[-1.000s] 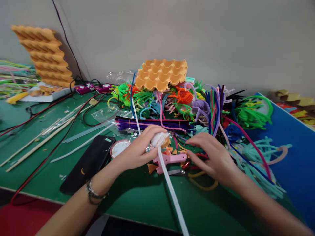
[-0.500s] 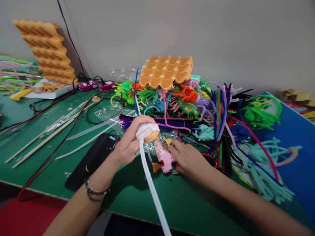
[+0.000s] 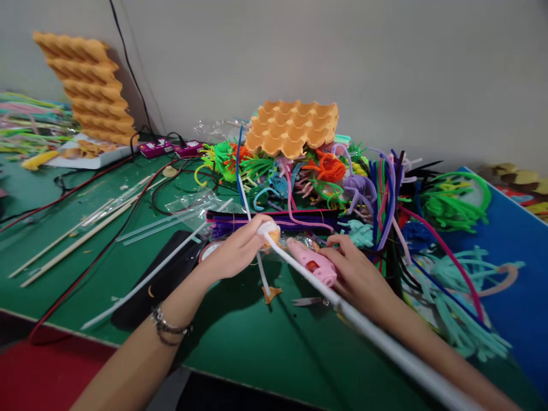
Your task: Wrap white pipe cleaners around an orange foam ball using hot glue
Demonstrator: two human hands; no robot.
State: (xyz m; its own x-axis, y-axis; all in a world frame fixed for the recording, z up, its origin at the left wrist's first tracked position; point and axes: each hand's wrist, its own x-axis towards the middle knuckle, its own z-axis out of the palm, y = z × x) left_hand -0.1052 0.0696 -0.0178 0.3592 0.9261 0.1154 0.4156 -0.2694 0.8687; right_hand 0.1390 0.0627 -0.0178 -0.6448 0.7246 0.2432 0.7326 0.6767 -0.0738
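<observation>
My left hand point(image 3: 235, 254) grips a small orange cup wrapped in white pipe cleaner point(image 3: 269, 230), held just above the green table point(image 3: 257, 342). The long white tail of the pipe cleaner point(image 3: 363, 328) runs from the cup toward the lower right. My right hand point(image 3: 357, 274) holds a pink glue gun point(image 3: 310, 261), its nozzle pointing left at the wrapped cup, a few centimetres away. A small orange scrap point(image 3: 272, 293) and small scissors point(image 3: 310, 301) lie on the table below the hands.
A heap of coloured pipe cleaners point(image 3: 342, 182) fills the middle and right, topped by an orange egg tray point(image 3: 293, 127). A black phone point(image 3: 165, 274), wooden sticks point(image 3: 72, 240), red cables point(image 3: 85, 268) and clear glue sticks lie at left. Stacked egg trays point(image 3: 83, 85) lean on the wall.
My right hand picked the pink glue gun up off the table and aimed it at the cup. The left hand lowered the wrapped cup; the white tail swung to the right.
</observation>
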